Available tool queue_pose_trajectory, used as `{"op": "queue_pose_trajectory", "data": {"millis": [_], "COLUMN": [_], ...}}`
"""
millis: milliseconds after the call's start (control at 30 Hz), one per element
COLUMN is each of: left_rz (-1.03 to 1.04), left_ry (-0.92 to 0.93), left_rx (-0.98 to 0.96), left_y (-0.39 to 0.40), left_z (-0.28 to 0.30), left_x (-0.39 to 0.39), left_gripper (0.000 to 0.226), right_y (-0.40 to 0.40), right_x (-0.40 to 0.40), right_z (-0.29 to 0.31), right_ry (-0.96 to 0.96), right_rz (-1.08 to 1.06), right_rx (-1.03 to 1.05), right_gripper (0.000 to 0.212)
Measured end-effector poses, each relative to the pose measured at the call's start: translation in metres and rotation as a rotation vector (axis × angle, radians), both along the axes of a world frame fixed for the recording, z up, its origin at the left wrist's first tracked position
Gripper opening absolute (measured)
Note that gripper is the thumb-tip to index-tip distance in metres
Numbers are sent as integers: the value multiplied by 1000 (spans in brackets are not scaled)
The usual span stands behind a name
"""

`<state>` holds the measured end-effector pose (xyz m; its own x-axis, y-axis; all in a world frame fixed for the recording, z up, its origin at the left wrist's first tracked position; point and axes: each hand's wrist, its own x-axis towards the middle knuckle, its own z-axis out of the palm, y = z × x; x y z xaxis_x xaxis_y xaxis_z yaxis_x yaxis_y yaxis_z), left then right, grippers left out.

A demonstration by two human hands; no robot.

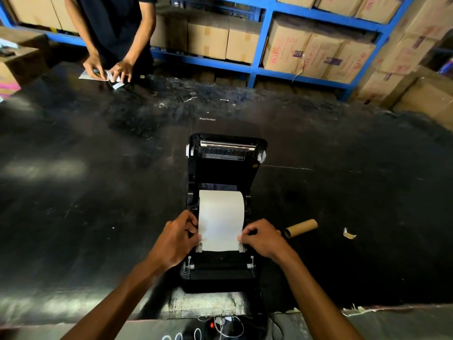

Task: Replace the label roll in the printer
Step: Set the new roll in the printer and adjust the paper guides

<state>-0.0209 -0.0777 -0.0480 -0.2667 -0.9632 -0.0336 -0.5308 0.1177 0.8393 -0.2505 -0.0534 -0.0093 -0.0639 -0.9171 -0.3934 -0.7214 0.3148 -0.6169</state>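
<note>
Table (pixel 98 192): big, black, scuffed; printer sits near the front edge
Shelves (pixel 264 33): blue, at the back; full of brown boxes (pixel 242 42)
Other person (pixel 115 28): stands at far side of table w/ dark top; both hands on small papers (pixel 115 79)
Printer (pixel 220 273): black; lid (pixel 225 160) flipped up & open
Label roll (pixel 221 214): white, sits inside printer; loose end pulled toward the front, between 2 side guides
L hand (pixel 176 239): fingers pinch left edge of the paper
R hand (pixel 263 238): fingers pinch right edge of the paper
Old tube (pixel 301 227): brown cardboard, lies on table just right of printer
Paper scrap (pixel 349 233): small, further right
Cables (pixel 220 327): below front edge; a red light by them
</note>
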Motion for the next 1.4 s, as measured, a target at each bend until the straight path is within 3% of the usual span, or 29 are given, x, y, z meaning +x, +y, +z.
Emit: {"op": "queue_pose_trajectory", "data": {"millis": [167,333,467,700,900,1133,1233,1400], "left_rz": [-96,-8,-34,23,-67,24,-28,53], "left_ry": [-67,71,45,145,96,156,143,255], "left_rx": [35,110,116,193,198,169,187,255], "left_y": [-8,-6,-6,-6,-10,-6,-7,-12], "left_z": [6,7,10,11,13,7,7,8], "left_x": [3,2,2,1,3,1,4,7], "left_gripper": [27,25,25,20,20,23,23,20], "right_y": [7,4,5,4,7,6,9,13], "right_x": [2,0,-1,-4,-3,-4,0,-1], "right_z": [-5,-6,-5,-11,-11,-8,-9,-11], "right_ry": [-182,-124,-198,-117,-171,-146,-148,-148], "right_rz": [-89,-22,-67,-59,-105,-47,-36,-54], "right_rx": [-20,11,-35,-30,-60,-68,-106,-106], "right_gripper": [12,24,11,14,15,13,19,21]}}
